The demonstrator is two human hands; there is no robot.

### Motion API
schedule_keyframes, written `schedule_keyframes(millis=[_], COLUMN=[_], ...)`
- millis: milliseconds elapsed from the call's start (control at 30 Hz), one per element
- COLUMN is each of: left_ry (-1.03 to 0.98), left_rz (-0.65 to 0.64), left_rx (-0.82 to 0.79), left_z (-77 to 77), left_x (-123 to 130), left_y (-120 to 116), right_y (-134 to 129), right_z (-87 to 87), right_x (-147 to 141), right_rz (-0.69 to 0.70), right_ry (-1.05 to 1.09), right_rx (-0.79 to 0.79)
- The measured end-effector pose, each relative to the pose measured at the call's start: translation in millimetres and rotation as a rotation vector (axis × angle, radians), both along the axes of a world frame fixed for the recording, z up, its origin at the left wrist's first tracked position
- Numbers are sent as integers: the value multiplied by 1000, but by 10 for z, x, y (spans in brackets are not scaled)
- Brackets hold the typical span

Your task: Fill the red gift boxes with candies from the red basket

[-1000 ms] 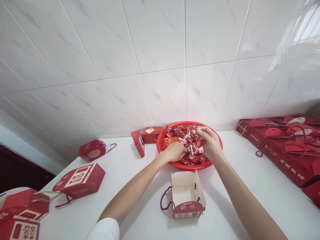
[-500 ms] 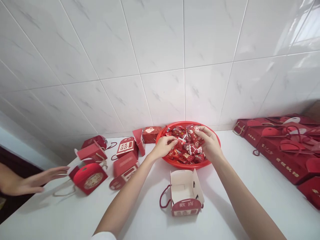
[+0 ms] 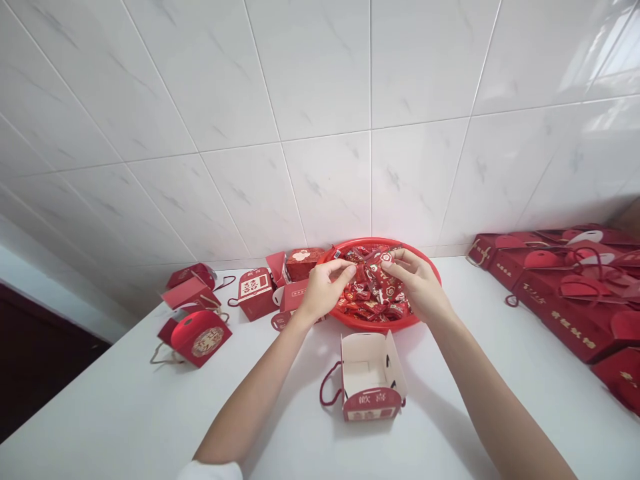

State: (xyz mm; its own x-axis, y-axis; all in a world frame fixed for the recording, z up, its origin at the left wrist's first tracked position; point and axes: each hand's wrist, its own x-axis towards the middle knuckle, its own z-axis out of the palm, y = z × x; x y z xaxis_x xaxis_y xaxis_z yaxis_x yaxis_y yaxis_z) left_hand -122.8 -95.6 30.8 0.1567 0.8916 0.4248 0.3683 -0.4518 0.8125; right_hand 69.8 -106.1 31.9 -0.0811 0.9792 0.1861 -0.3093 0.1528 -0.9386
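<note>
In my right hand is a red candy packet with a white flower pattern, pinched between thumb and fingers. My left hand is closed in a pinch beside the packet, above the candies; what its fingertips grip is too small to make out. Both hands are over a red plastic basket heaped with red-wrapped candies. In front of the basket an open red gift box, cream inside, stands on the white table with a dark red cord handle at its left.
Several small red gift boxes lie at the left, one more box against the wall beside the basket. Rows of larger red boxes with cord handles fill the right. A tiled wall bounds the table behind.
Another person's hand at the left has gone from view. The small boxes there have shifted right, one nearer the basket. My hands have come slightly closer around the packet.
</note>
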Motion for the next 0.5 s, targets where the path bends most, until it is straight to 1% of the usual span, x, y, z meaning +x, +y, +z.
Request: schedule_keyframes(millis=[133, 233, 400, 500], left_ry=[-67, -102, -106, -105], left_rz=[-40, -69, 24, -1], left_rx=[23, 2, 54, 43], left_z=[52, 60, 62, 57], left_x=[74, 87, 112, 128], left_y=[-167, -225, -267, -295], right_y=[-79, -118, -144, -143], right_z=[57, 88, 108, 113], right_x=[25, 56, 61, 69], right_rz=[50, 63, 46, 48], right_ry=[-33, -71, -121, -126], right_rx=[25, 41, 70, 75])
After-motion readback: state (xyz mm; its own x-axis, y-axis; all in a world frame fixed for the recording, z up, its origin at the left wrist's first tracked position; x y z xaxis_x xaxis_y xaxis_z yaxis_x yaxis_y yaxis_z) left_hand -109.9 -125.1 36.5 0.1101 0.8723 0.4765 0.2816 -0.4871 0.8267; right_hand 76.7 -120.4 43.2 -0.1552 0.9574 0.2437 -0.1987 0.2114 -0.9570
